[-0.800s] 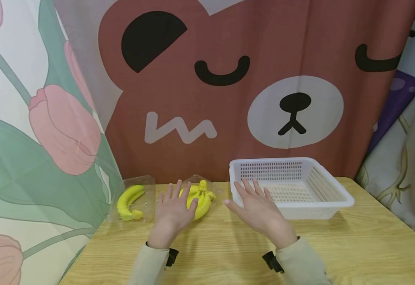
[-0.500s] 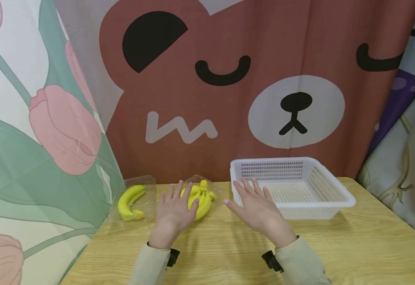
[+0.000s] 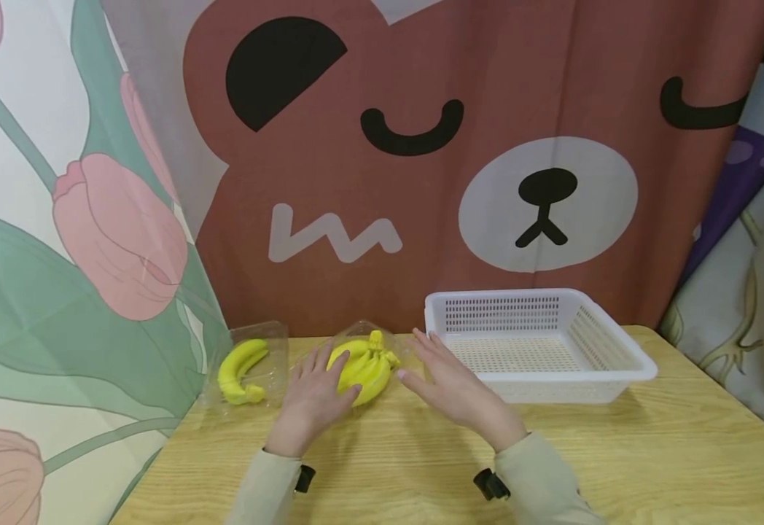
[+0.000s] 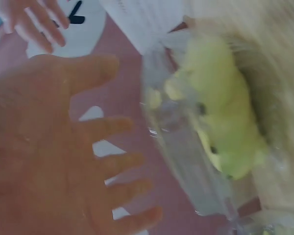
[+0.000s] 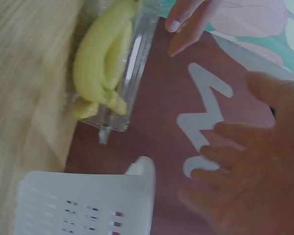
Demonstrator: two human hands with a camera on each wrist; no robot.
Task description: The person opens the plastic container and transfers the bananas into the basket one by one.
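A bunch of yellow bananas (image 3: pixel 365 368) lies in a clear plastic container on the table, between my two hands in the head view. My left hand (image 3: pixel 313 401), fingers spread, hovers at the bunch's left side and overlaps its edge there. On the other side my right hand (image 3: pixel 457 390) is held with straight fingers, between the bunch and the white basket (image 3: pixel 546 377). Both palms hold nothing. The left wrist view shows the bananas (image 4: pixel 220 103) in their clear container beyond the fingertips. In the right wrist view the bunch (image 5: pixel 100 58) lies beyond the right hand (image 5: pixel 255 156).
A second clear container (image 3: pixel 277 364) at the left holds a curved banana (image 3: pixel 240 372). The white perforated basket stands at the right on the wooden table (image 3: pixel 408 474). Behind hangs a curtain (image 3: pixel 329 292) with a bear print.
My right hand has moved left, away from the basket and toward the banana bunch. The left hand has shifted slightly left and tilted. The containers and basket stay in place.
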